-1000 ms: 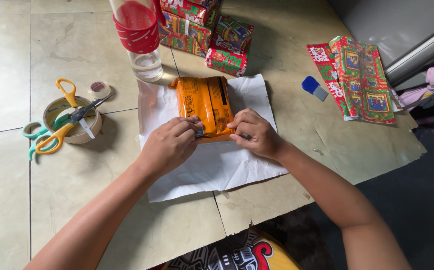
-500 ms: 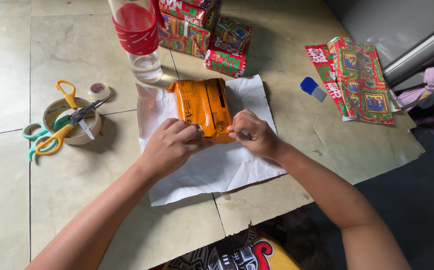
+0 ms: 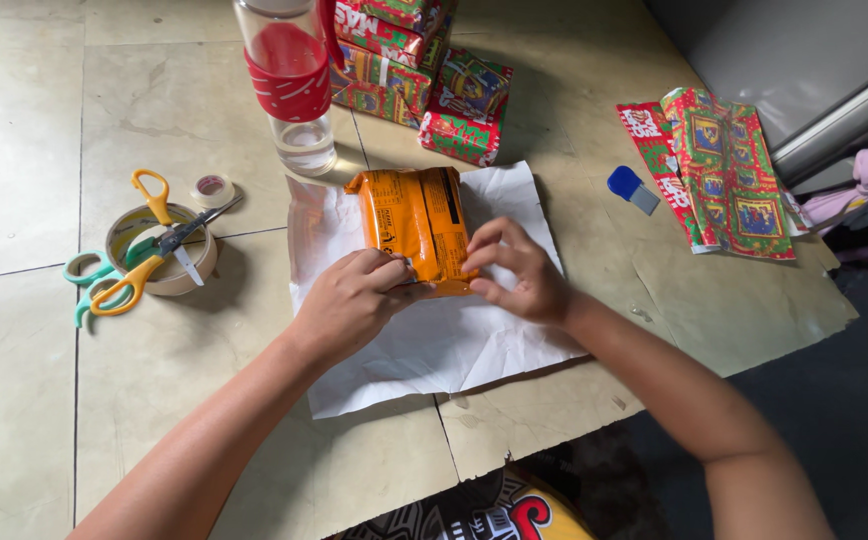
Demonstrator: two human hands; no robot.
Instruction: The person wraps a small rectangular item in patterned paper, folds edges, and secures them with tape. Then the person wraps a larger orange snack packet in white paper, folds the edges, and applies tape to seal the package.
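Fig.: head view, looking down on a tiled floor (image 3: pixel 24 150). An orange packet (image 3: pixel 412 225) lies flat near the top centre of a white sheet of paper (image 3: pixel 444 345), long axis pointing away from the person, near end between both hands. Left hand (image 3: pixel 349 300): fingers curled, tips pressed onto the packet's near-left corner, pinching at its edge; whether something small is trapped under the tips cannot be told. Right hand (image 3: pixel 514 270): thumb and forefinger closed on the near-right corner, other fingers loosely bent; nothing else in it. Judged handling: packet looks like thin glossy film over soft or crumbly contents, so prob. light, a bit slippery, dents under pressure; best held by sides or end seam, w/ flat fingers, not squeezed mid-body. Paper is creased, limp, tears easily; take by edges. Nearby, left: yellow-handled scissors (image 3: pixel 149 255) resting across a wide tape roll (image 3: pixel 159 250), a small tape roll (image 3: pixel 212 188) just beside. Above: clear bottle (image 3: pixel 289 85) w/ red sleeve, and a stack of wrapped boxes (image 3: pixel 409 70) just beyond the paper. Right, well apart: folded gift wrap (image 3: pixel 719 170) and a small blue tool (image 3: pixel 631 187).
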